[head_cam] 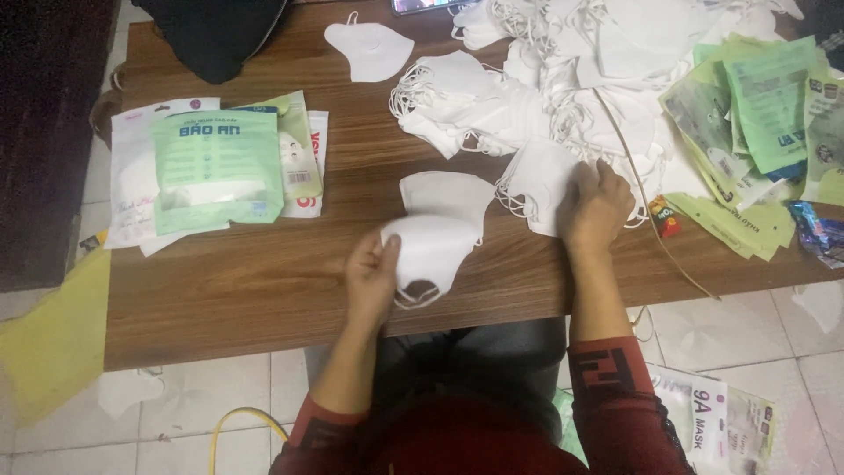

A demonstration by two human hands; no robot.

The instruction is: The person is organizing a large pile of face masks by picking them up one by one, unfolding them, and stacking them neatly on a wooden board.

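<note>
A view from above looks down on a person seated at a brown wooden table (264, 290), both bare forearms reaching forward over its near edge.

The left hand (371, 274) pinches a folded white mask (432, 251) at its left end, thumb on top and fingers curled beneath. This mask lies flat near the front edge of the table, almost straight ahead of the person. Its long axis runs roughly left to right, tilting slightly up toward the right, and its ear loop hangs at its lower edge. A second mask (448, 195) lies just behind it, partly overlapped by it.

The right hand (596, 204) is further forward and to the right. It rests palm down, fingers spread and bent, on the near edge of a large heap of masks (527, 114), touching the one nearest the person. It presses or gathers rather than clearly gripping; no closed hold is visible.

So the held mask sits left of the heap, with the left hand the nearer one to it, and the heap lies up and to the right under the right hand.

At the left of the table lies a stack of pouches (215, 167), green and white. More green pouches (756, 114) are scattered at the far right. One single mask (369, 48) lies apart near the back edge.
</note>
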